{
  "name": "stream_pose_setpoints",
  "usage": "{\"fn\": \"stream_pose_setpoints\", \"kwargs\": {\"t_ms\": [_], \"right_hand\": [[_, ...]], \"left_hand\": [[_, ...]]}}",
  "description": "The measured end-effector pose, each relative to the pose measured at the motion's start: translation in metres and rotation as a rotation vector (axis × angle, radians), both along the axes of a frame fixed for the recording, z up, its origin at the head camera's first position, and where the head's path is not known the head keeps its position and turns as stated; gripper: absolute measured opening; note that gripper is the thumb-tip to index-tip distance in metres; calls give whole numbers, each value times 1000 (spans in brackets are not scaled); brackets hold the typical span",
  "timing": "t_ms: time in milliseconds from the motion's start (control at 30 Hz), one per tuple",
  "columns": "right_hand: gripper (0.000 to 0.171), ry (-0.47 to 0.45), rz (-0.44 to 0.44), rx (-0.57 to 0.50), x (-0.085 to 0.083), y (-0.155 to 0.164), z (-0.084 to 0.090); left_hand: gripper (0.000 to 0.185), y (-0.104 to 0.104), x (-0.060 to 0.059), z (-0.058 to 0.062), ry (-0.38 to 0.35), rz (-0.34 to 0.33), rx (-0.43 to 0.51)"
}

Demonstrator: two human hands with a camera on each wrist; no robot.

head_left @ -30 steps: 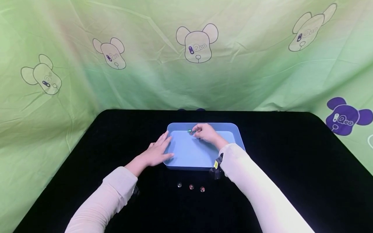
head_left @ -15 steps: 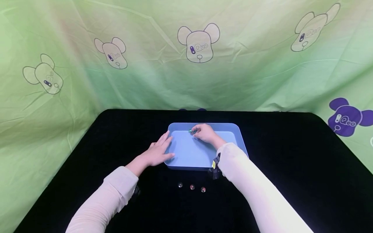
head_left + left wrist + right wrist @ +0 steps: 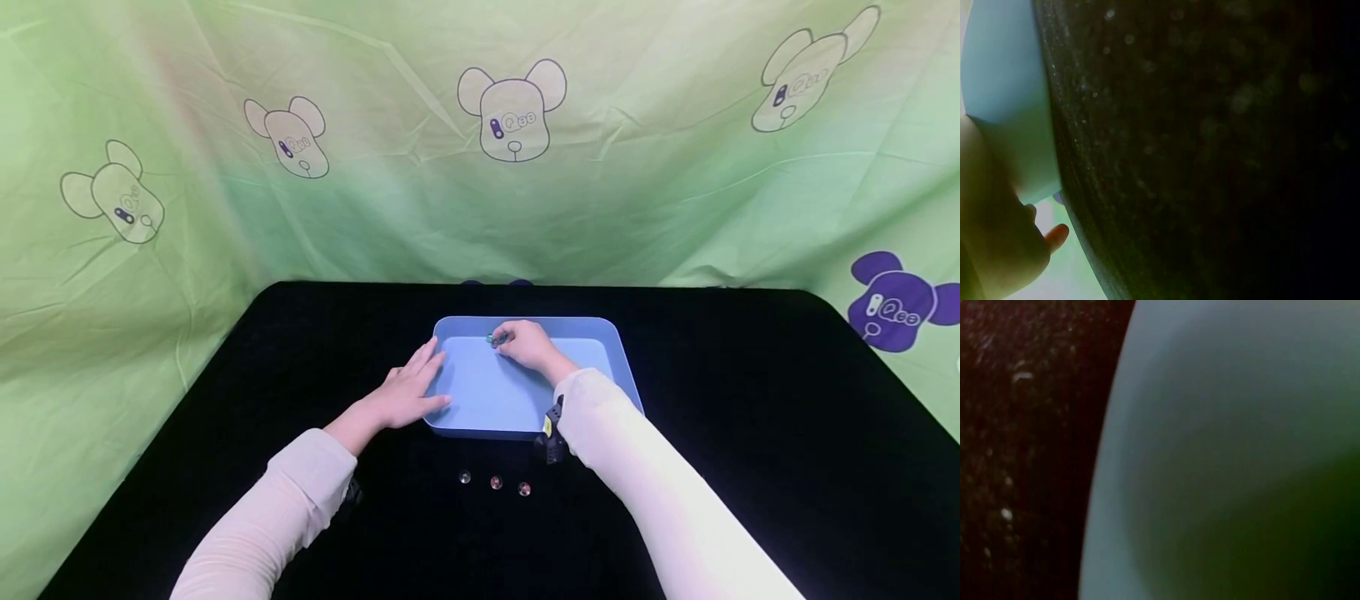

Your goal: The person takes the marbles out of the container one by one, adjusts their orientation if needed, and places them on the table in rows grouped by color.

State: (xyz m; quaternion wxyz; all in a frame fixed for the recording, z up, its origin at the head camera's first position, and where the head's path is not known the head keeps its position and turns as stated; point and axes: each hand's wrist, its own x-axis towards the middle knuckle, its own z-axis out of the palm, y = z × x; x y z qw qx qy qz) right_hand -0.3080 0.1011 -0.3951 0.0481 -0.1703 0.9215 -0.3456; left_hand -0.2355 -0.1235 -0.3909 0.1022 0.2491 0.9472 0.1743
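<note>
A shallow blue tray [image 3: 480, 392] lies on the black cloth in the head view. My left hand [image 3: 402, 394] rests on its left rim with fingers straight and spread; part of that hand [image 3: 1007, 250] shows at the lower left of the left wrist view. Over the tray's back part, my right hand [image 3: 527, 343] pinches a small greenish glass marble between thumb and fingertips. Just left of these fingertips is another green glass marble [image 3: 491, 339], close to the back wall. The fingers largely hide what they hold. The right wrist view shows the tray's edge [image 3: 1107, 487] but no fingers.
In front of the tray stand three clear glass marbles in a row: a colourless-looking one [image 3: 465, 477], a reddish one [image 3: 497, 482] and another reddish one [image 3: 524, 489]. A green curtain [image 3: 375, 217] with printed bear heads hangs behind the black table [image 3: 720, 367].
My right hand's fingertips have shifted slightly left, closer to the green marble, and its wrist has drifted a little left. My left hand stays on the tray's rim.
</note>
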Motion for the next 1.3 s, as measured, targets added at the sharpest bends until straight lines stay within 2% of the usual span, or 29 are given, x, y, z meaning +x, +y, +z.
{"fn": "stream_pose_setpoints", "kwargs": {"t_ms": [533,1033,1300], "right_hand": [[7,43,7,45,2,-2,2],[8,-12,4,63,1,0,2],[8,-37,2,30,3,1,4]], "left_hand": [[70,0,0,0,6,-3,-1],[71,0,-1,0,2,-6,3],[71,0,0,-1,3,-3,-3]]}}
